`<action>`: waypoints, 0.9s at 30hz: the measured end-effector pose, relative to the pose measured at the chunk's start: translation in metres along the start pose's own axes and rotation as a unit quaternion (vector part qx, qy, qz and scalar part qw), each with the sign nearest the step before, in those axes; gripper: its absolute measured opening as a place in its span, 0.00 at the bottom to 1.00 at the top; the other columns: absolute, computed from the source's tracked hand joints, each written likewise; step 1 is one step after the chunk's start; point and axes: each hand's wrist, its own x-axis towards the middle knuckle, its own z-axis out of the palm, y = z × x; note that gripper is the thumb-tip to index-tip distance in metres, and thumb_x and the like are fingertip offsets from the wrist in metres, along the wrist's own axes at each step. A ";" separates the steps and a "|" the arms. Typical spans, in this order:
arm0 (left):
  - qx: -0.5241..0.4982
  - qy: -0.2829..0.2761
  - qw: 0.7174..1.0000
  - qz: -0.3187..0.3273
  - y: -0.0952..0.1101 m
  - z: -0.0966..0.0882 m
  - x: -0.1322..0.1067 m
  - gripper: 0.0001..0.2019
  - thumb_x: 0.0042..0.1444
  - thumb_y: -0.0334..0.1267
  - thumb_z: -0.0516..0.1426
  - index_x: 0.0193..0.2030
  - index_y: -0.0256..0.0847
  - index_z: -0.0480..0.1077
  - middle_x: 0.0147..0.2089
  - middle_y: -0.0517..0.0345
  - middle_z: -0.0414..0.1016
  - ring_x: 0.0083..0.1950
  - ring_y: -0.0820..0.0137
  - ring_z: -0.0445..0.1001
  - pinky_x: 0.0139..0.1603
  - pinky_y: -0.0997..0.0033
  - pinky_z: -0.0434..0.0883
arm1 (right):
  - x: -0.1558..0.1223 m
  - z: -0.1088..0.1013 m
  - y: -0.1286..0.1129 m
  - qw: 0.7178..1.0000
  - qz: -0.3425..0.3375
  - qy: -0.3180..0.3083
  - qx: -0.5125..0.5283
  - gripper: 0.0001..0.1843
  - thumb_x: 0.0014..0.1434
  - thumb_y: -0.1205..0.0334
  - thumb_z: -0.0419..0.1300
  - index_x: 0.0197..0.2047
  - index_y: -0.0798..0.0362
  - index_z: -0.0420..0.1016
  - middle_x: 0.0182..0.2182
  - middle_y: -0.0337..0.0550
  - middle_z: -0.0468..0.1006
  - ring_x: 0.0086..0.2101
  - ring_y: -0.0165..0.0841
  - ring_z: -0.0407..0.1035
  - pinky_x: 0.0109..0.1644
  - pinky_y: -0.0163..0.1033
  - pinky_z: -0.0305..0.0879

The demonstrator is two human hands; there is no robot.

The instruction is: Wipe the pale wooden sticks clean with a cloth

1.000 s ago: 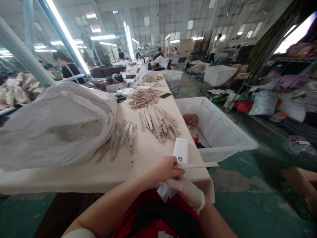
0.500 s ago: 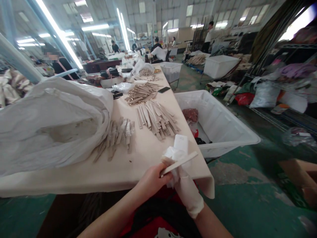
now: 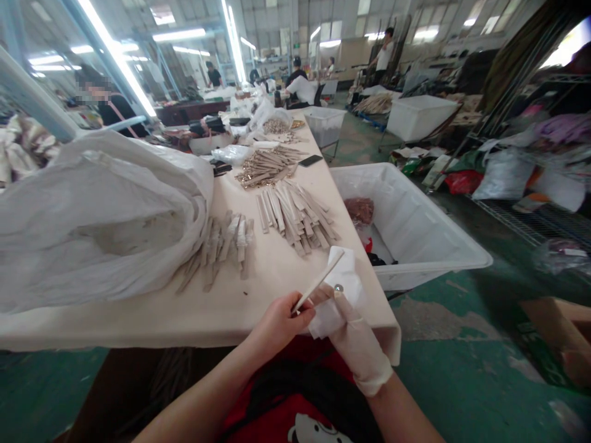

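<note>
Slanting forward, a pale strip point(image 3: 323, 278) sits in the left hand point(image 3: 282, 320).

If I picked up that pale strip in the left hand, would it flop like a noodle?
Probably not much: the pale strip sticks out nearly straight from the left hand, so it seems fairly stiff. It may feel light, because it looks thin and narrow. It likely won't roll, since similar strips on the table look flat.

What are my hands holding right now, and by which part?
Your left hand holds a strip by its near end. Your right hand seemingly holds white cloth; exactly where is unclear.
</note>
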 end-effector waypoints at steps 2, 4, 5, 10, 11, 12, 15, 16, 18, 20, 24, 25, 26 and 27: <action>0.018 0.026 0.999 0.013 0.004 -0.002 0.000 0.08 0.49 0.41 0.52 0.26 0.38 0.64 0.21 0.66 0.59 0.25 0.77 0.56 0.25 0.79 0.55 | -0.004 0.003 0.001 1.000 0.001 -0.015 0.011 0.18 0.50 0.54 0.60 0.45 0.49 0.72 0.45 0.41 0.74 0.48 0.37 0.65 0.54 0.44 0.59; 0.029 0.046 0.998 0.030 0.008 -0.003 0.000 0.08 0.49 0.40 0.53 0.26 0.38 0.64 0.22 0.66 0.59 0.25 0.77 0.56 0.26 0.79 0.55 | -0.007 0.007 0.002 1.000 -0.005 -0.013 0.004 0.19 0.49 0.58 0.62 0.46 0.48 0.72 0.45 0.41 0.74 0.47 0.36 0.66 0.55 0.44 0.58; 0.025 0.046 0.998 0.037 0.010 -0.004 0.000 0.08 0.49 0.40 0.53 0.26 0.38 0.64 0.22 0.66 0.59 0.25 0.77 0.56 0.26 0.79 0.55 | -0.008 0.009 0.003 1.000 -0.009 -0.005 -0.009 0.18 0.48 0.59 0.63 0.45 0.49 0.72 0.44 0.40 0.74 0.47 0.36 0.66 0.56 0.44 0.57; -0.041 0.015 0.998 0.046 0.015 -0.005 0.000 0.10 0.51 0.43 0.51 0.27 0.38 0.62 0.22 0.66 0.58 0.25 0.78 0.56 0.25 0.79 0.55 | -0.008 0.013 0.000 0.998 -0.020 -0.017 -0.053 0.15 0.49 0.58 0.62 0.41 0.53 0.75 0.43 0.42 0.75 0.47 0.37 0.65 0.56 0.43 0.56; -0.043 0.022 0.998 0.043 0.015 -0.006 0.000 0.10 0.51 0.43 0.51 0.27 0.38 0.62 0.22 0.67 0.58 0.25 0.78 0.55 0.25 0.79 0.55 | -0.008 0.013 -0.002 0.998 -0.022 -0.018 -0.048 0.15 0.49 0.58 0.62 0.41 0.53 0.75 0.43 0.41 0.75 0.46 0.37 0.66 0.56 0.43 0.56; -0.041 0.031 0.998 0.038 0.015 -0.007 0.000 0.10 0.51 0.43 0.52 0.26 0.38 0.62 0.21 0.67 0.57 0.24 0.78 0.55 0.24 0.78 0.54 | -0.007 0.012 -0.003 0.999 -0.026 -0.009 -0.042 0.15 0.48 0.58 0.63 0.41 0.52 0.75 0.43 0.40 0.75 0.46 0.36 0.66 0.56 0.42 0.56; -0.046 0.037 0.998 0.027 0.016 -0.009 -0.001 0.10 0.50 0.43 0.52 0.25 0.38 0.61 0.20 0.68 0.55 0.23 0.78 0.53 0.23 0.78 0.53 | -0.004 0.007 -0.003 0.999 -0.019 0.034 -0.026 0.15 0.48 0.57 0.63 0.40 0.51 0.75 0.42 0.40 0.76 0.45 0.35 0.67 0.54 0.40 0.58; -0.053 0.030 0.998 0.028 0.016 -0.009 -0.001 0.10 0.50 0.43 0.52 0.25 0.38 0.61 0.20 0.68 0.55 0.23 0.78 0.53 0.23 0.78 0.53 | -0.003 0.006 -0.003 0.999 -0.015 0.043 -0.020 0.15 0.48 0.57 0.63 0.40 0.51 0.75 0.42 0.40 0.76 0.45 0.35 0.67 0.54 0.40 0.59; -0.068 0.020 0.997 0.032 0.017 -0.009 -0.001 0.10 0.49 0.42 0.52 0.25 0.38 0.60 0.20 0.68 0.55 0.23 0.79 0.53 0.23 0.78 0.53 | -0.001 0.005 -0.002 0.999 -0.008 0.045 -0.015 0.15 0.49 0.57 0.62 0.41 0.51 0.75 0.43 0.39 0.75 0.45 0.34 0.67 0.53 0.39 0.59; -0.075 0.022 0.997 0.029 0.017 -0.008 0.000 0.10 0.50 0.42 0.52 0.24 0.38 0.60 0.19 0.68 0.56 0.22 0.79 0.53 0.23 0.79 0.53 | -0.002 0.007 -0.001 0.999 -0.012 0.039 -0.017 0.13 0.50 0.56 0.61 0.39 0.52 0.75 0.39 0.39 0.76 0.41 0.32 0.68 0.48 0.36 0.62; -0.062 0.031 0.997 0.026 0.019 -0.004 0.003 0.09 0.50 0.40 0.51 0.25 0.38 0.60 0.19 0.67 0.60 0.21 0.79 0.54 0.23 0.79 0.53 | -0.006 0.010 0.001 0.997 -0.029 0.007 -0.065 0.15 0.48 0.51 0.62 0.32 0.54 0.74 0.23 0.36 0.72 0.22 0.26 0.62 0.26 0.31 0.60; -0.058 0.032 0.997 0.026 0.020 -0.004 0.003 0.08 0.50 0.40 0.51 0.25 0.38 0.60 0.19 0.67 0.60 0.22 0.79 0.55 0.23 0.79 0.53 | -0.007 0.009 0.001 0.996 -0.024 0.002 -0.091 0.14 0.47 0.51 0.63 0.30 0.54 0.73 0.19 0.34 0.68 0.19 0.24 0.57 0.22 0.30 0.56; -0.055 0.029 0.998 0.028 0.020 -0.004 0.003 0.08 0.51 0.40 0.51 0.25 0.38 0.60 0.20 0.66 0.61 0.22 0.79 0.55 0.23 0.79 0.54 | -0.007 0.007 0.001 0.994 -0.014 0.006 -0.111 0.14 0.46 0.52 0.64 0.27 0.55 0.71 0.16 0.32 0.64 0.17 0.22 0.53 0.20 0.29 0.53; -0.054 0.021 0.998 0.031 0.019 -0.005 0.003 0.09 0.51 0.41 0.51 0.26 0.38 0.61 0.20 0.66 0.61 0.22 0.79 0.56 0.23 0.79 0.54 | -0.007 0.005 0.000 0.993 0.001 0.015 -0.121 0.14 0.46 0.53 0.64 0.23 0.55 0.68 0.14 0.30 0.60 0.16 0.21 0.50 0.19 0.29 0.49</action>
